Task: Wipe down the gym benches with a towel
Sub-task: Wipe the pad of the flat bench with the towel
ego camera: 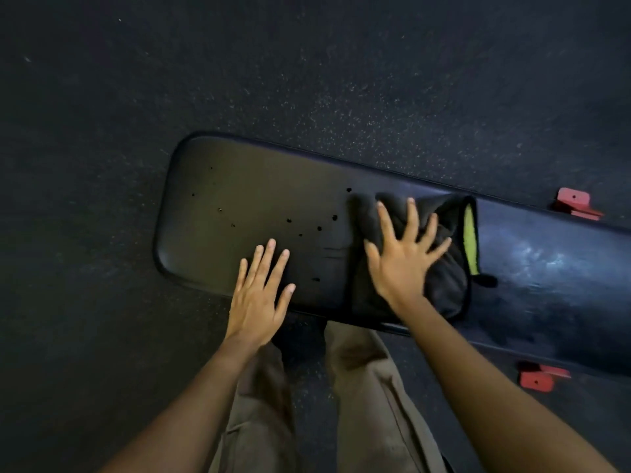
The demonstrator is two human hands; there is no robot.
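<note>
Bench (239, 199) bears one towel (447, 285), left hand (256, 298), right hand (399, 264)

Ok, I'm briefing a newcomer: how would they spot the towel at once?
Find the long black padded bench lying across the speckled floor. On its pad, under the spread right hand, lies the towel: dark and crumpled, with a yellow-green patch at its edge.

Bare forearms (191, 397); khaki-brown trousers (368, 397).

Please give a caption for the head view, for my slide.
Right hand presses a dark towel on the black bench; left hand rests flat beside it.
</note>
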